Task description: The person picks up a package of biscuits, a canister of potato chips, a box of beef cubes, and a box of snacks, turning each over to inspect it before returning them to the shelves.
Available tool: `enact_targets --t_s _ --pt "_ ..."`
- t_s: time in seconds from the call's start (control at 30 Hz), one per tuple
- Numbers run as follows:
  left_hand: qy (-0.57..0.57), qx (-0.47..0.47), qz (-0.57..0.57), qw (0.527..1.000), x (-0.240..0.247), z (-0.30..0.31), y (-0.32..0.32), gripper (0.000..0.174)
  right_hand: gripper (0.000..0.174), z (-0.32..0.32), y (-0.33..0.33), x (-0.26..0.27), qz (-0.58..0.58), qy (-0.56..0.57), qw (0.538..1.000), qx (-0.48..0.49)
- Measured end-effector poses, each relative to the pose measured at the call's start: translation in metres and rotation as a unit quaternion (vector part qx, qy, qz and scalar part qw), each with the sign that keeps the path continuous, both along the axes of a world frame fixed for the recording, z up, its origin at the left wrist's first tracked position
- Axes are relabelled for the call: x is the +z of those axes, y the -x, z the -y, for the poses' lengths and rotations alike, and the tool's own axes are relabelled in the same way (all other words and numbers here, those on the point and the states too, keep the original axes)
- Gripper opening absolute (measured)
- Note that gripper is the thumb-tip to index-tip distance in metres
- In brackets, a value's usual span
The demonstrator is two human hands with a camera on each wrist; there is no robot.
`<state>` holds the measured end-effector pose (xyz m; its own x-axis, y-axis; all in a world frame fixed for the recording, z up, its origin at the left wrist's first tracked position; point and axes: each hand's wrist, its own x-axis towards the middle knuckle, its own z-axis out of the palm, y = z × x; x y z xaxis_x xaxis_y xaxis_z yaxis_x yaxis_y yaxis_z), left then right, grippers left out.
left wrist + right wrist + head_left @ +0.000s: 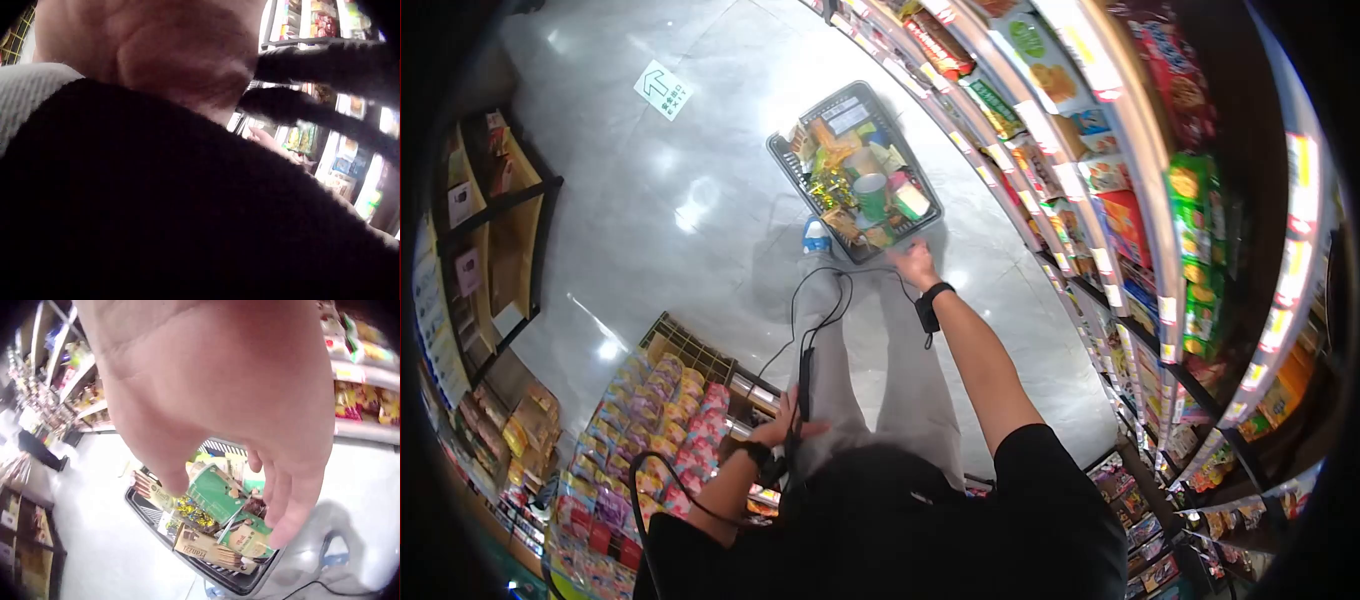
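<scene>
A dark shopping basket (244, 587) full of packaged snacks stands on the floor in front of the legs. My right hand (915, 265) is at its near end in the head view, fingers apart and slightly bent over the goods in the right wrist view. Below those fingers lie a green tub (215, 490), a green-and-cream packet (247, 537), a brown biscuit box (203, 547) and a shiny yellow-and-black packet (197, 512). Low beside the thigh, my left hand (778, 425) hangs next to a black strap (805, 385). Black sleeve fills most of the left wrist view.
Snack shelves (1090, 150) line the right side. At the lower left stands a wire rack (665, 340) beside stacked colourful packs (640, 410). A wooden shelf (505, 220) is at the far left. Loose black cables (840, 300) hang before the legs. A green arrow sign (663, 90) marks the floor.
</scene>
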<state>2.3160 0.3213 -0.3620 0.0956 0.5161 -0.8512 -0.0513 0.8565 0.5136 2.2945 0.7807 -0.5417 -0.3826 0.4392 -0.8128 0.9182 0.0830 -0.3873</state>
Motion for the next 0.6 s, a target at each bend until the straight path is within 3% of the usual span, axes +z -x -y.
enact_targets --t_s 0.03,0.07,0.13,0.23,0.27,0.3,0.37,0.4,0.43,0.47,0.5,0.57,0.6 --pt "0.083 0.046 -0.001 0.995 0.004 -0.005 0.000 0.121 0.106 0.000 0.022 -0.006 0.005 0.056 0.995 -0.088" --pt "0.135 0.064 0.064 0.987 0.038 -0.038 0.041 0.140 0.113 0.000 0.035 -0.031 0.021 0.071 0.989 -0.131" --pt "0.109 0.052 0.067 0.990 0.032 -0.028 0.049 0.140 0.127 0.001 0.059 -0.084 0.050 0.093 0.970 -0.219" --pt "0.082 0.034 0.102 0.991 0.024 -0.012 0.057 0.140 0.131 0.003 0.073 -0.169 0.057 0.064 0.942 -0.324" --pt "0.071 0.005 0.085 0.994 0.015 0.014 0.035 0.141 0.131 0.002 0.094 -0.150 0.100 0.030 0.944 -0.314" --pt "0.102 0.032 0.113 0.988 0.026 -0.001 0.055 0.142 0.128 0.005 0.100 -0.168 0.143 0.006 0.927 -0.346" --pt "0.146 0.060 0.149 0.976 0.037 -0.017 0.078 0.143 0.125 0.004 0.093 -0.203 -0.013 0.100 0.927 -0.362" --pt "0.158 0.058 0.156 0.973 0.036 -0.012 0.080 0.143 0.120 0.006 0.115 -0.188 0.099 0.030 0.915 -0.390" --pt "0.169 0.056 0.164 0.970 0.036 -0.007 0.084 0.144 0.117 0.011 0.122 -0.161 0.050 0.055 0.903 -0.423" --pt "0.172 0.065 0.169 0.968 0.035 -0.003 0.084 0.144 0.115 0.018 0.148 -0.096 0.003 0.082 0.886 -0.456" --pt "0.152 0.049 0.161 0.974 0.030 0.005 0.081 0.143 0.113 0.017 0.145 -0.100 0.009 0.067 0.892 -0.447" --pt "0.105 0.020 0.144 0.984 0.021 0.020 0.068 0.143 0.113 0.022 0.130 -0.102 0.037 0.019 0.945 -0.323" --pt "0.102 0.007 0.134 0.986 0.019 0.016 0.071 0.143 0.113 0.020 0.120 -0.117 0.064 -0.001 0.936 -0.346"
